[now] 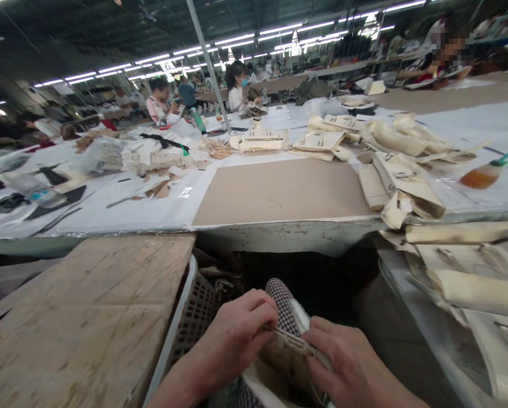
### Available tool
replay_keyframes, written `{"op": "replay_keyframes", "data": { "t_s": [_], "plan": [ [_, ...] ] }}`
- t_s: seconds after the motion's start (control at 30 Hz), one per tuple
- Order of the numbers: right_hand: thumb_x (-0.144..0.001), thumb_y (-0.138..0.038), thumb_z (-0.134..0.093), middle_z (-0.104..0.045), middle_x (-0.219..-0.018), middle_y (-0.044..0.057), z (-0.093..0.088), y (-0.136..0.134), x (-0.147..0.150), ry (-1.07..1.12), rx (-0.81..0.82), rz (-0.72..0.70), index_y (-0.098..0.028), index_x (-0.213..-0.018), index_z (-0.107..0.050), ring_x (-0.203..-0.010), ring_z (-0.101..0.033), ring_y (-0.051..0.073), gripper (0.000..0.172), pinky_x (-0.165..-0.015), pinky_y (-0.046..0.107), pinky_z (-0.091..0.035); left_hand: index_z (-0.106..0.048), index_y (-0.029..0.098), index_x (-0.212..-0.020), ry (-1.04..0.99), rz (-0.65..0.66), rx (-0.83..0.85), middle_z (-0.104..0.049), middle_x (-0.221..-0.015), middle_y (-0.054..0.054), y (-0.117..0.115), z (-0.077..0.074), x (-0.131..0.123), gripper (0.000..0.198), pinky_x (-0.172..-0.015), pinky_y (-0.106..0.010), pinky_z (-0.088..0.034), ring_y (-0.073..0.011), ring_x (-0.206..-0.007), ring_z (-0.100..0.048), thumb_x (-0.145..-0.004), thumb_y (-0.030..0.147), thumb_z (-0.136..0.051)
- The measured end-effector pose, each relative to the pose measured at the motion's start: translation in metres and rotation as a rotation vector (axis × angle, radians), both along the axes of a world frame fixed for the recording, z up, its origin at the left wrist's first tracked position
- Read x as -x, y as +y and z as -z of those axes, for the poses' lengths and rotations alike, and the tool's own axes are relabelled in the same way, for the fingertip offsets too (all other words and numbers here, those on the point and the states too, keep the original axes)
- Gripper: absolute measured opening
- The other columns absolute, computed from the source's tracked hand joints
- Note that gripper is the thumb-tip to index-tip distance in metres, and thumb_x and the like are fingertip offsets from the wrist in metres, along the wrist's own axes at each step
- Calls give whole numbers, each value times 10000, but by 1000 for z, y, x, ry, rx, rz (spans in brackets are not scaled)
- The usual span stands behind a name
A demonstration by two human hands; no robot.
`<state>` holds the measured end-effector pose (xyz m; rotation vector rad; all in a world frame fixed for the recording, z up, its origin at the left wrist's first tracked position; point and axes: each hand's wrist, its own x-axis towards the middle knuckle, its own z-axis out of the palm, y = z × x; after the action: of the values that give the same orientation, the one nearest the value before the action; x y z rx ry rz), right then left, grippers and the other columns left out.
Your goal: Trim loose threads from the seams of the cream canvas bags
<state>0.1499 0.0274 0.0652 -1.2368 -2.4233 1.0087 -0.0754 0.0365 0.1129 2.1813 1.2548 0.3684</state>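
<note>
A cream bag piece rests over my lap, its inside facing up and its rim partly covered by my fingers. My left hand pinches that rim on the left, fingers curled and pressed together. On the right, my right hand grips the same rim, with the thumb on top and fingers below. Between the two hands a short stretch of the layered edge shows. Checked cloth on my leg lies behind the piece. The lower part of the bag piece runs out of view.
A brown board lies on the white table before me. Cream bag pieces lie beyond and to the right, near a glue bottle. A plastic basket and wooden board stand left. Several people work farther back.
</note>
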Motion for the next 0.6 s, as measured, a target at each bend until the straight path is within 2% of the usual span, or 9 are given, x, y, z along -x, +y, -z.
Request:
{"op": "replay_keyframes", "data": {
  "t_s": [0.37,0.47,0.6],
  "plan": [
    [-830,-133,-492,-620,-834,-14,-1,1,-7,13,53,50,-224,-800,-630,-751,-609,133,168,-643,238,-363,-510,174,-788,-6,138,-315,-628,-885,0,4,9,-5,173,-684,-227,-428,-130,-767,-575,-881,32,-546],
    [-849,-145,-481,-619,-843,-12,0,0,-8,21,65,54,-225,-817,-637,-761,-608,135,178,-654,240,-371,-501,172,-764,20,177,-333,-630,-853,4,5,7,-7,178,-677,-230,-428,-129,-752,-571,-888,49,-536],
    [-865,-159,-474,-618,-838,-10,0,-2,-9,32,50,61,-220,-812,-635,-753,-605,135,179,-646,246,-368,-505,177,-768,118,191,-269,-641,-880,1,7,2,-11,165,-677,-241,-421,-138,-769,-572,-863,44,-524]
  ]
}}
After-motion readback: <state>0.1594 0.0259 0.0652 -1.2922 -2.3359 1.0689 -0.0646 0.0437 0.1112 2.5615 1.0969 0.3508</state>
